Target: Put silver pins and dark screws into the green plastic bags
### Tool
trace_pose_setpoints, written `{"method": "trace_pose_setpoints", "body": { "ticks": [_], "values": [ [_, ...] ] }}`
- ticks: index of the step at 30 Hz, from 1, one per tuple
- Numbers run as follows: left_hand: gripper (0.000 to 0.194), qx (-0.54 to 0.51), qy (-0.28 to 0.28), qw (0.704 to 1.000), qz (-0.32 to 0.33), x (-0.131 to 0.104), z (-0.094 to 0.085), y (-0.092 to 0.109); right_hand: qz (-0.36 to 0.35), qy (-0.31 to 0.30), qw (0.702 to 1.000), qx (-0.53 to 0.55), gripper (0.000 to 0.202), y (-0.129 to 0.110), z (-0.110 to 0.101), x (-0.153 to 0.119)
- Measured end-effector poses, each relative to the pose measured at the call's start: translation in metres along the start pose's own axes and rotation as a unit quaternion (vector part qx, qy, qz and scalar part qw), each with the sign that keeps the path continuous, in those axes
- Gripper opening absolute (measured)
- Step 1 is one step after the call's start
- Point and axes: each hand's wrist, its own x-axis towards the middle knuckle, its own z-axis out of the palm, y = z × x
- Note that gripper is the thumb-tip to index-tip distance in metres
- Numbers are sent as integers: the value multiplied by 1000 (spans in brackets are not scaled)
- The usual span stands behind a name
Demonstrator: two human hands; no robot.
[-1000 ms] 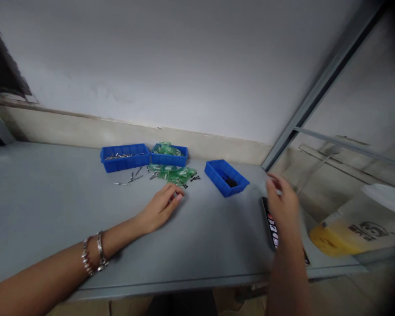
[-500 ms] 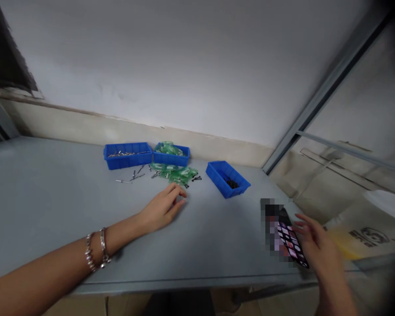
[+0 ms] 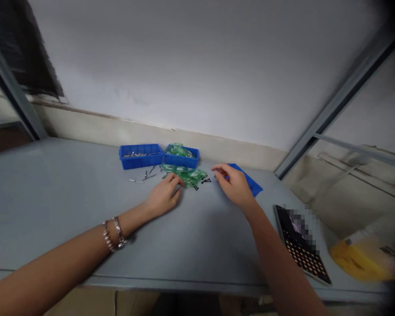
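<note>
From my end of the feed, the right hand [image 3: 233,182] is raised in front of the right blue bin [image 3: 253,185] and hides much of it, its thumb and fingers loosely bent with a gap between them; I see nothing gripped. Its fingertips point left, near a few black screws [image 3: 206,180] on the tabletop [image 3: 200,245]. My left hand [image 3: 164,196] is relaxed too, fingers curved and nothing visible in them, low over the tabletop. Its fingertips overlap the near edge of the green packets [image 3: 192,177] in my view, and I can't tell whether they touch. Those packets lie on the tabletop between my two hands, with the black screws at their right edge.

Farther out, slim silver pieces [image 3: 149,177] lie scattered to the left of the packets. Behind them stands the left blue bin [image 3: 141,163], holding more such pieces, and just beside it the middle blue bin [image 3: 181,161], with green packaging heaped inside. Off to my right, beyond the forearm, a phone [image 3: 304,252] lies face up, its screen partly pixelated.
</note>
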Motion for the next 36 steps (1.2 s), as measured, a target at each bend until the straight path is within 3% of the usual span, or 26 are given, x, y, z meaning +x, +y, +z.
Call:
{"method": "trace_pose_setpoints", "body": {
  "ticks": [3, 6, 15, 23, 30, 36],
  "values": [
    [16, 12, 34, 999, -35, 5, 2, -14, 10, 25, 997, -74, 21, 15, 33, 7],
    [16, 8, 44, 998, -42, 8, 5, -19, 7, -15, 988, -156, 18, 22, 57, -6],
    [15, -37, 35, 999, -8, 4, 9, -10, 90, -72, 952, -282, 18, 13, 82, -19],
    [17, -57, 17, 998, 13, 1, 10, -6, 117, -67, 977, -167, 8, 23, 85, -18],
    [15, -64, 7, 998, 13, 1, 11, -6, 120, -62, 987, -89, 5, 24, 70, -14],
    [27, -78, -10, 996, 36, 0, 12, -3, 138, -119, 981, 59, 4, 15, 57, -6]
  ]
}}
